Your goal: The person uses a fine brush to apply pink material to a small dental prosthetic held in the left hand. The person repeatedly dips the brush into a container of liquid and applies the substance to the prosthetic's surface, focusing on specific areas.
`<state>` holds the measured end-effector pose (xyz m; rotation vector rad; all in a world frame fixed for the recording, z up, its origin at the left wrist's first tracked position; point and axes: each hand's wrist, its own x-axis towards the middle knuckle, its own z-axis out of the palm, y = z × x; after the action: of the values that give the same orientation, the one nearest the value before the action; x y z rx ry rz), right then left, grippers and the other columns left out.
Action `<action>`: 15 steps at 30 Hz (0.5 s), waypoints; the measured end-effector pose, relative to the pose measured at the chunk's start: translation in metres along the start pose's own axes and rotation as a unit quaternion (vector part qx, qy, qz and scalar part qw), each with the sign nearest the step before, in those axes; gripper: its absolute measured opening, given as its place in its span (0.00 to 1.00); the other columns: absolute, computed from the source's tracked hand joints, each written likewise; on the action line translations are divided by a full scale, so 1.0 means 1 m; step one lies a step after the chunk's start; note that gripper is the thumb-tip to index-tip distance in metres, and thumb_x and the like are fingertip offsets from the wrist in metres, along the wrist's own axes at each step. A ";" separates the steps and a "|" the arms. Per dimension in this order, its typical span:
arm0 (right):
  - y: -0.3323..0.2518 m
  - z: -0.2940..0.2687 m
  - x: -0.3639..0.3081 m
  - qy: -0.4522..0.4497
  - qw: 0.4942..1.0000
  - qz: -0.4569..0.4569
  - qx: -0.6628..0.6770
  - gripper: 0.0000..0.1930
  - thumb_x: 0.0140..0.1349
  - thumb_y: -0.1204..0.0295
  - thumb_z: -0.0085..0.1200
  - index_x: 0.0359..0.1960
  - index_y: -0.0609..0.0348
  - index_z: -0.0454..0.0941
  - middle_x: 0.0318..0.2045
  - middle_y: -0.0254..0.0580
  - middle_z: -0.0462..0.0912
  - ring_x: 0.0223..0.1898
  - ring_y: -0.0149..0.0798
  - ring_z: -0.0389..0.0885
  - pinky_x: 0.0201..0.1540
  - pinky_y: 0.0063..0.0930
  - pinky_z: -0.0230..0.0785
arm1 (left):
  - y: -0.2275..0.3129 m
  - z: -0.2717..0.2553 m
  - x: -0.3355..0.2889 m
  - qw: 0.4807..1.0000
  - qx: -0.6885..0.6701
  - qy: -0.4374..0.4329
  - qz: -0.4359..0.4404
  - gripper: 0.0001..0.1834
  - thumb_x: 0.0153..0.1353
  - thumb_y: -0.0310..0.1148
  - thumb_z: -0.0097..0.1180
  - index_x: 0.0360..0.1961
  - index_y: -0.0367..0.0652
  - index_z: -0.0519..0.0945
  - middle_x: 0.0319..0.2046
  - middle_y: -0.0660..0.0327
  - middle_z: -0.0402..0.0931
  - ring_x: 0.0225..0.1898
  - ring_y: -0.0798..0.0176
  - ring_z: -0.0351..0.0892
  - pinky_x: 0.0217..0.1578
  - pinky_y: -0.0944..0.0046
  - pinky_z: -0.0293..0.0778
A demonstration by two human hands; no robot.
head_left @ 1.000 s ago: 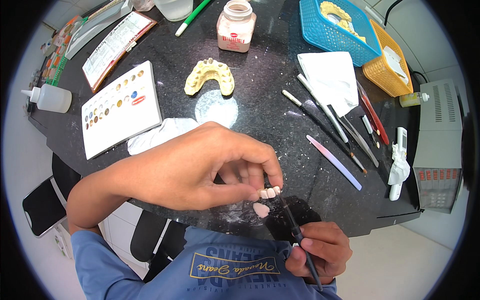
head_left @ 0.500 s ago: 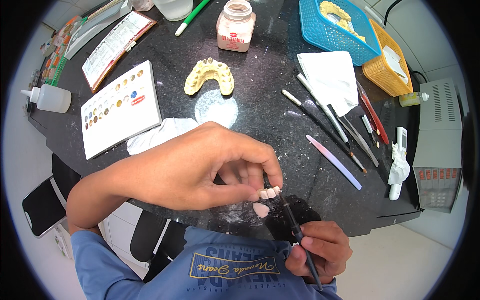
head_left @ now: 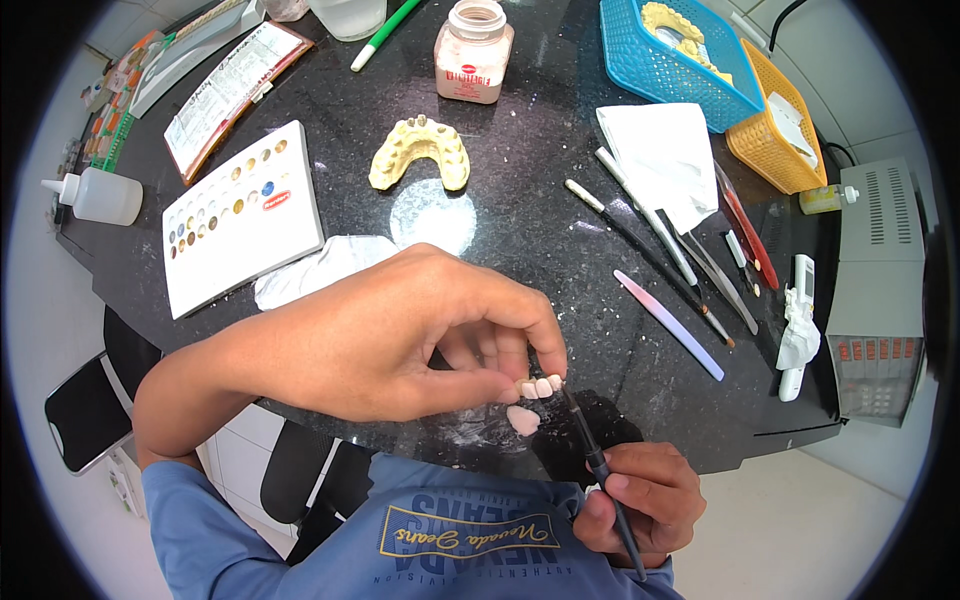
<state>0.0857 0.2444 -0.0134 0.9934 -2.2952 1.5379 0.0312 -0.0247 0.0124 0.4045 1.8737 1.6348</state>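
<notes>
Between thumb and index finger, my left hand (head_left: 440, 340) pinches a small dental bridge (head_left: 541, 387) of whitish teeth in a row. My right hand (head_left: 640, 500) grips a slim black brush-like tool (head_left: 596, 462) like a pen. Its fine tip meets, or comes very close to, the right end of the bridge; contact is too small to tell. Just below the bridge, a pale pink lump (head_left: 522, 421) sits on the dark counter. Farther off stands a yellowish dental cast (head_left: 420, 157), a horseshoe arch with some dark stumps.
A white palette (head_left: 240, 225) with colored dots and a white cloth (head_left: 325, 270) lie left. Brushes (head_left: 650, 245), tweezers (head_left: 715, 280) and a pink-purple file (head_left: 668, 325) lie right, near a tissue (head_left: 660, 165). Behind are a powder jar (head_left: 474, 55), blue basket (head_left: 690, 85) and yellow basket (head_left: 770, 150).
Both hands keep nearly the same place. The tool's tip has shifted very slightly at the right end of the bridge.
</notes>
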 end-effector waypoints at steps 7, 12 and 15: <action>-0.001 0.000 0.002 -0.003 1.000 0.004 -0.002 0.15 0.45 0.77 0.70 0.34 0.62 0.78 0.27 0.48 0.83 0.24 0.42 0.85 0.24 0.26 0.78 | 0.000 0.000 0.000 1.000 0.004 -0.002 0.002 0.15 0.54 0.17 0.62 0.44 0.38 0.83 0.40 0.57 0.82 0.37 0.67 0.83 0.37 0.69 0.85; -0.001 -0.001 0.002 -0.006 1.000 0.004 -0.004 0.15 0.45 0.77 0.70 0.34 0.61 0.78 0.27 0.48 0.83 0.24 0.43 0.85 0.24 0.27 0.78 | 0.000 0.001 0.000 1.000 0.000 0.001 0.004 0.15 0.54 0.17 0.62 0.44 0.39 0.83 0.40 0.57 0.82 0.37 0.68 0.83 0.37 0.69 0.84; -0.001 0.000 0.000 0.004 1.000 0.002 0.001 0.15 0.45 0.77 0.70 0.33 0.61 0.78 0.27 0.48 0.83 0.24 0.43 0.85 0.24 0.27 0.78 | 0.000 0.000 0.000 1.000 -0.001 0.000 0.004 0.15 0.54 0.17 0.62 0.45 0.39 0.83 0.39 0.58 0.82 0.37 0.68 0.83 0.37 0.69 0.84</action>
<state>0.0861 0.2442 -0.0124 0.9835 -2.2924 1.5420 0.0316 -0.0245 0.0120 0.4123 1.8722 1.6414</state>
